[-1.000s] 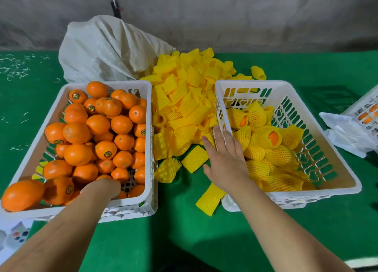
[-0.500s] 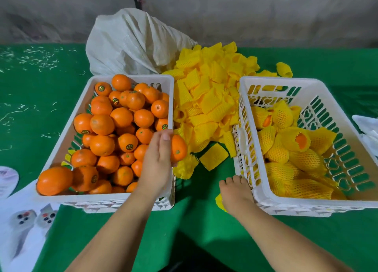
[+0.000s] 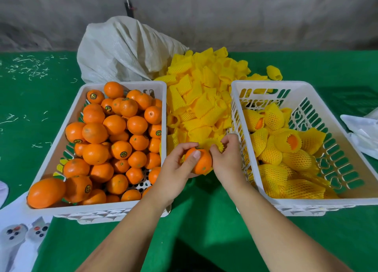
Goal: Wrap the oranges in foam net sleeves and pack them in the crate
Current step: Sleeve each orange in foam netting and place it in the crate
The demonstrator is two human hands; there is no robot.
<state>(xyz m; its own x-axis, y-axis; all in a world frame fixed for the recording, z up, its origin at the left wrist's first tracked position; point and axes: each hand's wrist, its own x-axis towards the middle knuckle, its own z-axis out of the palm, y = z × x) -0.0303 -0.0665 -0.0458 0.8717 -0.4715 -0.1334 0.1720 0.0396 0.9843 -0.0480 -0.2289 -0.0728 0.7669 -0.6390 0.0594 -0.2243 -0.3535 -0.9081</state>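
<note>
Near the bench's front edge, between the two crates, the left hand (image 3: 173, 170) grips a bare orange (image 3: 199, 161) while the right hand (image 3: 226, 156) pinches a yellow foam sleeve (image 3: 212, 144) against its top. Sleeving is just starting, I judge; next the mouth must be stretched and drawn down over the fruit. Left crate (image 3: 122, 207) holds bare oranges with round stickers, print unreadable. Right crate (image 3: 263, 186) holds wrapped ones. Behind lies the sleeve pile (image 3: 201, 100).

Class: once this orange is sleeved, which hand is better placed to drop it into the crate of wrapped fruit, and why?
The right hand. It pinches the foam net sleeve beside the right crate holding wrapped oranges. The left hand, holding the orange, lies nearer the left crate.
</note>
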